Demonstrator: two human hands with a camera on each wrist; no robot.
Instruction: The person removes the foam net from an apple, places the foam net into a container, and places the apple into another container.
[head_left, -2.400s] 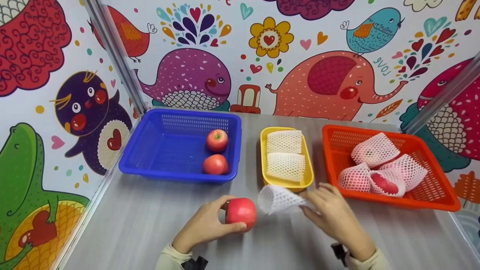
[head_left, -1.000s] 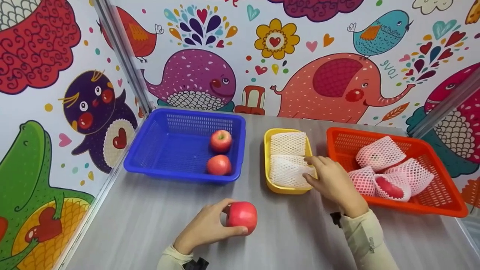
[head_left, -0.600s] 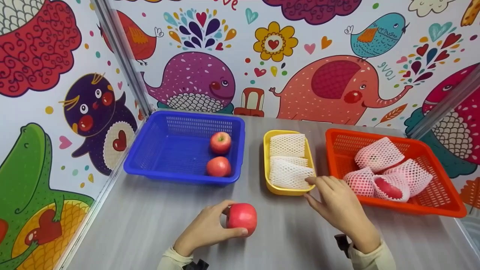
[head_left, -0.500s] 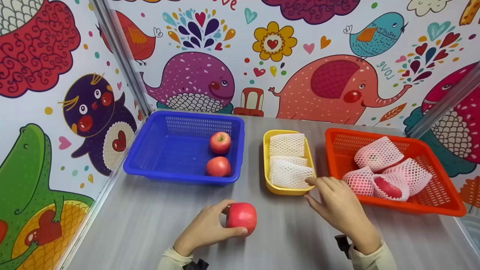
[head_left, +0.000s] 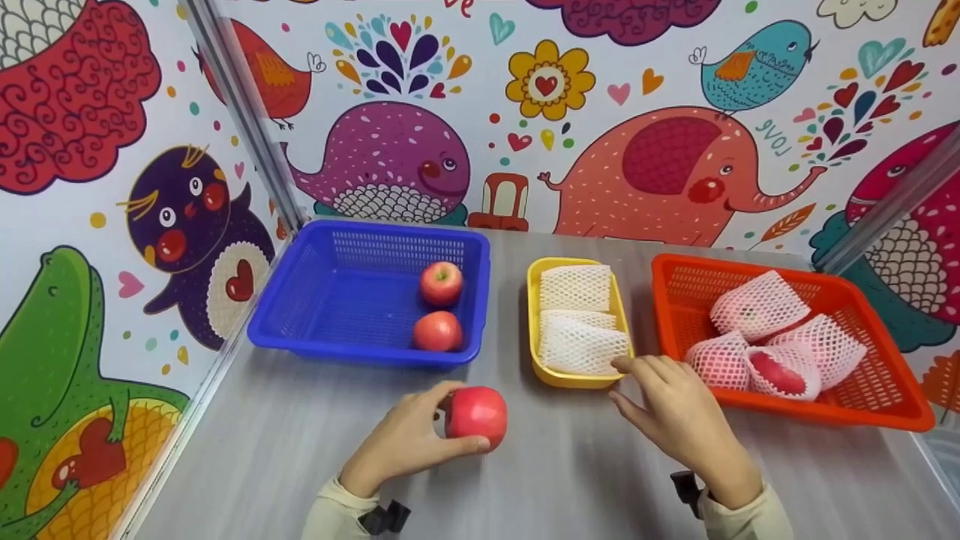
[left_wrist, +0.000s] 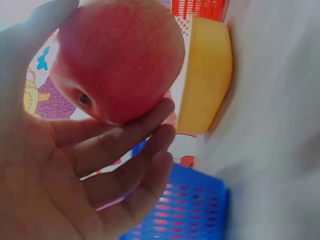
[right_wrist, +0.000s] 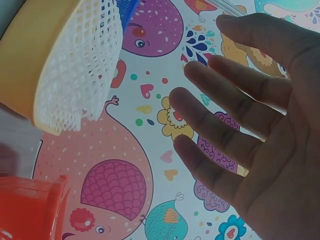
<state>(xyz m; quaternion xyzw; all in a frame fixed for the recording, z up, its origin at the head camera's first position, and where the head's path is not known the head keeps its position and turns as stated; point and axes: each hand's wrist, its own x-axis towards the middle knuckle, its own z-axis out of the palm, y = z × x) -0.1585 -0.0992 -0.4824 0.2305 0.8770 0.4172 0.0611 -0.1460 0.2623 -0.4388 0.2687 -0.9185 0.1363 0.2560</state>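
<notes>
A red apple point(head_left: 480, 417) is gripped between the thumb and fingers of my left hand point(head_left: 409, 439), held over the table in front of the baskets. In the left wrist view the fingers curl under the apple point(left_wrist: 120, 55), whose hollow end faces the palm. My right hand point(head_left: 671, 409) hovers by the near right corner of the yellow basket point(head_left: 574, 381), fingers relaxed and holding nothing. White foam net sleeves point(head_left: 581, 345) lie in that basket, the nearest one loosely on top. The right wrist view shows the right hand point(right_wrist: 245, 120) spread apart from the sleeves.
A blue basket point(head_left: 322, 349) at the left holds two bare apples point(head_left: 439, 307). At the right, a red basket point(head_left: 862, 416) contains several apples in foam nets point(head_left: 757, 304). Printed walls point(head_left: 480, 165) with a metal corner post point(head_left: 240, 112) enclose the grey table point(head_left: 555, 465).
The right hand has put the foam net sleeve into the yellow basket, let it go and drawn back slightly. The left hand still holds the apple, lately shifted a little up and left.
</notes>
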